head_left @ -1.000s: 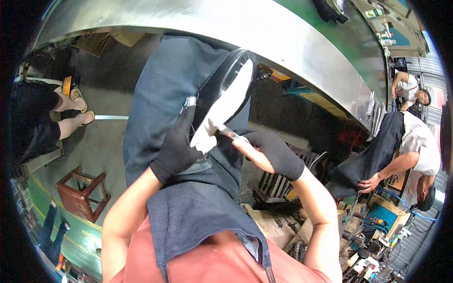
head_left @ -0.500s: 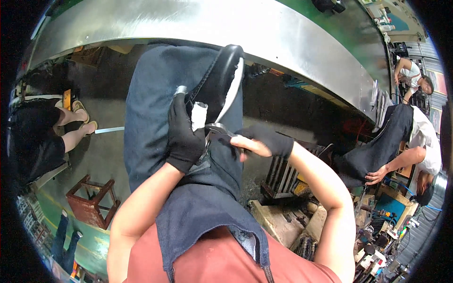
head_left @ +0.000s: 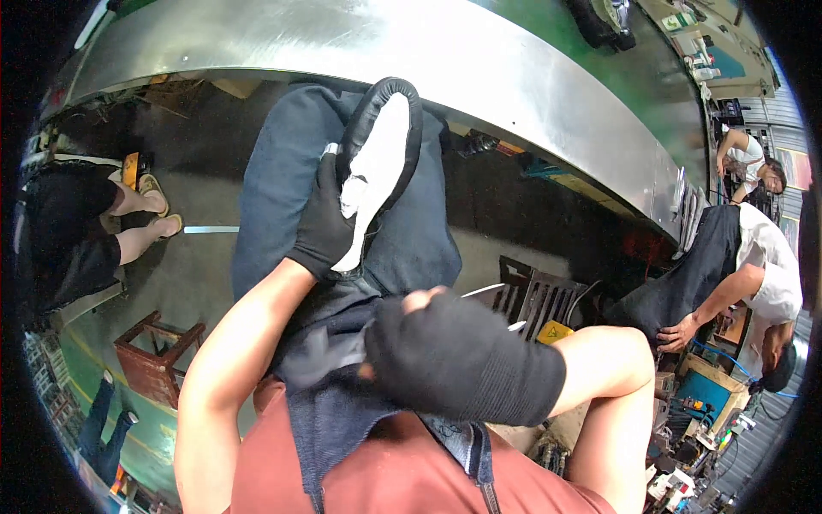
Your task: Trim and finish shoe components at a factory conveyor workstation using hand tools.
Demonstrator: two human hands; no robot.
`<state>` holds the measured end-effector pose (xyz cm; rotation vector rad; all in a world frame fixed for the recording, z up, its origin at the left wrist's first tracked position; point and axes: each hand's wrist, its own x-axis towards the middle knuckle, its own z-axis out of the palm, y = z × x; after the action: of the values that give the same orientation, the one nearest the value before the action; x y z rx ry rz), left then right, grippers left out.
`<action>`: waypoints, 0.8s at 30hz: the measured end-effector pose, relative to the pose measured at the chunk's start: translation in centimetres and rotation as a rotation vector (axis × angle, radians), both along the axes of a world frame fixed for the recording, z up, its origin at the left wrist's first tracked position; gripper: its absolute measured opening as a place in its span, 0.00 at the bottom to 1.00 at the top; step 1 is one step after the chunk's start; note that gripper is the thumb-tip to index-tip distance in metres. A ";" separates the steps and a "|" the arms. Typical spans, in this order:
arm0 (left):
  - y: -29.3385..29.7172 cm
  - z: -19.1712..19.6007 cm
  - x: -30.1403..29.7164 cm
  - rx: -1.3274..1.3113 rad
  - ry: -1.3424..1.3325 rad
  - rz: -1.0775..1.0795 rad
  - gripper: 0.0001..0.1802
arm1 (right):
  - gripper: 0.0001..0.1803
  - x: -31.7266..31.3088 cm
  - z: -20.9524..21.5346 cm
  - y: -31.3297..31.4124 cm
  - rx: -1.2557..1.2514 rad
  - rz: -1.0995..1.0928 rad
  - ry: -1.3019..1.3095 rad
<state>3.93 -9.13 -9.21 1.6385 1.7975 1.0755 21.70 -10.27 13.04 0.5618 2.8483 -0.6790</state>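
Note:
A black shoe (head_left: 415, 141) lies on my apron-covered lap, toe pointing away, with its white underside (head_left: 381, 154) turned up. My left hand (head_left: 325, 214), in a black glove with bare fingertips, is closed on the shoe's left side near the heel half. A crumpled white bit (head_left: 353, 193) shows by its fingers. Closer to my chest, my gloved right hand (head_left: 458, 351) is a fist around metal pincers (head_left: 321, 355). Their head is smeared by motion, and two thin metal ends stick out beyond the fist on the right.
A metal-edged bench (head_left: 514, 77) with a green top runs across in front of my knees. Another dark shoe (head_left: 599, 21) stands on it. A brown stool (head_left: 158, 355) is at left, near a seated person's legs (head_left: 141, 227). Two people (head_left: 753, 265) work at right, beside cluttered tools.
The shoe has turned so its white underside faces up. My right hand has drawn back from the shoe toward my chest, pincers still in it.

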 end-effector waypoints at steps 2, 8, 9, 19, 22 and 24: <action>0.5 1.5 -0.4 0.088 -0.039 -0.047 0.37 | 0.23 0.2 -3.2 -0.3 -0.029 0.040 0.142; 1.2 3.8 -3.7 0.051 -0.022 -0.346 0.28 | 0.22 4.0 -12.1 3.4 -0.367 -0.431 0.016; 1.3 3.1 -3.6 0.056 -0.030 -0.341 0.28 | 0.21 5.3 -12.1 3.0 -0.487 -0.559 0.053; 4.3 5.0 -0.7 -0.637 -1.171 -0.209 0.27 | 0.25 4.6 -9.2 5.2 -1.537 -1.044 0.475; 4.4 4.9 -0.1 -0.461 -1.094 -0.194 0.24 | 0.23 4.7 -8.9 5.6 -0.970 -0.850 0.216; 4.1 4.4 0.7 -0.332 -0.917 -0.170 0.24 | 0.19 5.0 -8.9 5.2 -0.554 -0.750 0.202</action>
<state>4.61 -5.05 -4.81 0.8472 1.1153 1.1123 26.66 -5.08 4.10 1.5205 2.3603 -1.6350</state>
